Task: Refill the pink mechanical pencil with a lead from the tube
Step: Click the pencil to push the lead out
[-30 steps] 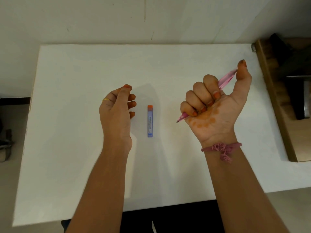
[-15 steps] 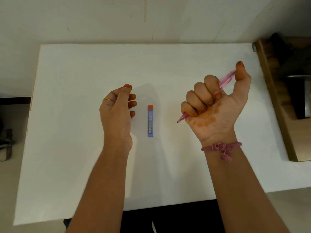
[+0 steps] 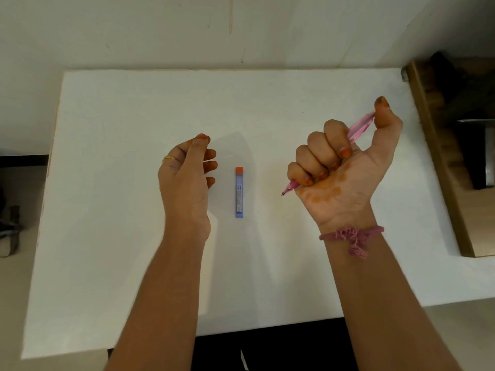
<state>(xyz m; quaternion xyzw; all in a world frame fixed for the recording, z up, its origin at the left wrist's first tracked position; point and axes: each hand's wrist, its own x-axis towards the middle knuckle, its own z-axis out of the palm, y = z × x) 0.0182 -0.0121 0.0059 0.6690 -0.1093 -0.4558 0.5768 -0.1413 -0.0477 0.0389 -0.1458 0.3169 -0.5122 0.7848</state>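
Note:
My right hand point(image 3: 345, 167) is closed in a fist around the pink mechanical pencil point(image 3: 360, 127), held above the white table point(image 3: 134, 108). The pencil's tip point(image 3: 285, 192) sticks out below the little finger, pointing left and down. My thumb rests on the pencil's top end. The lead tube point(image 3: 239, 192), blue with an orange cap at its far end, lies flat on the table between my hands, untouched. My left hand point(image 3: 187, 172) hovers just left of the tube, thumb tip pressed to the forefinger and the other fingers curled. I see nothing in that pinch.
A wooden piece of furniture point(image 3: 439, 162) with dark objects on it stands against the table's right edge. A pale wall runs behind the table's far edge. A dark gap point(image 3: 267, 346) shows below the near edge.

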